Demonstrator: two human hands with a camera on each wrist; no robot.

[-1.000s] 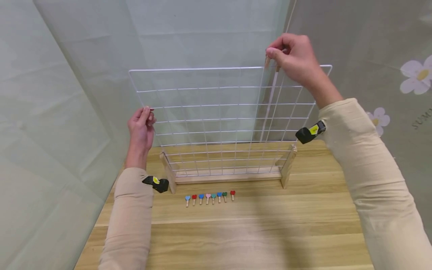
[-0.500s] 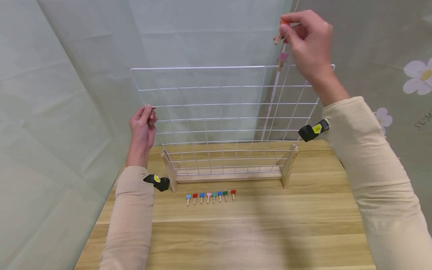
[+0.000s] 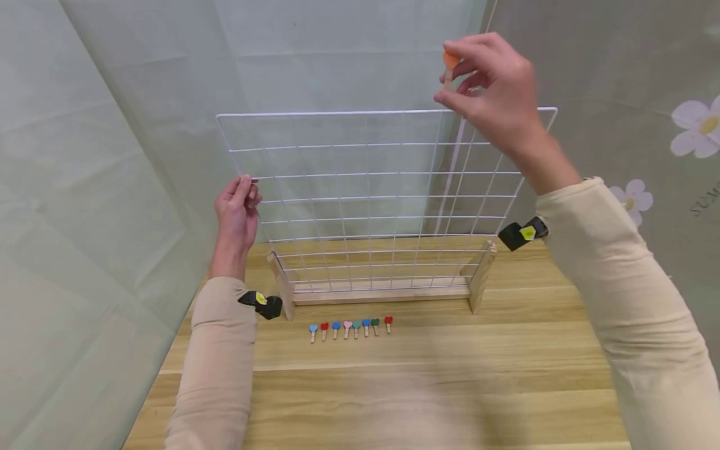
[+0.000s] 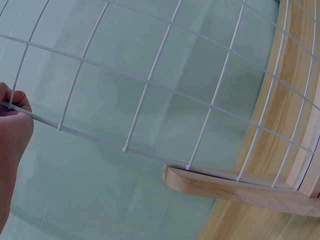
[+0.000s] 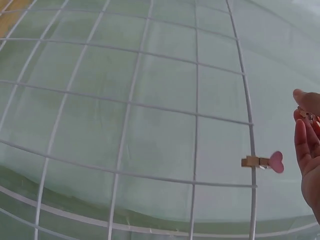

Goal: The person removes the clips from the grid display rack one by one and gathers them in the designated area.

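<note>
A white wire grid (image 3: 360,187) stands upright in a wooden base (image 3: 382,292) on a wooden table. My left hand (image 3: 247,185) grips the grid's left edge wire; the left wrist view shows its fingers (image 4: 14,102) curled round that wire (image 4: 150,85). My right hand (image 3: 450,72) hovers just above the grid's top right stretch and pinches a small peg with an orange heart (image 3: 450,61). In the right wrist view a pink heart peg (image 5: 263,162) is clipped on the grid's top wire, close to my right hand (image 5: 307,135). In the head view my hand hides that peg.
Several small heart pegs (image 3: 349,328) in mixed colours lie in a row on the table (image 3: 427,375) in front of the base. Pale green sheeting hangs to the left and behind; a flowered cloth (image 3: 692,131) hangs to the right.
My right hand left the top wire, rose with the orange peg, then came down and to the left. The pink peg stays clipped on the wire. The left hand has not moved.
</note>
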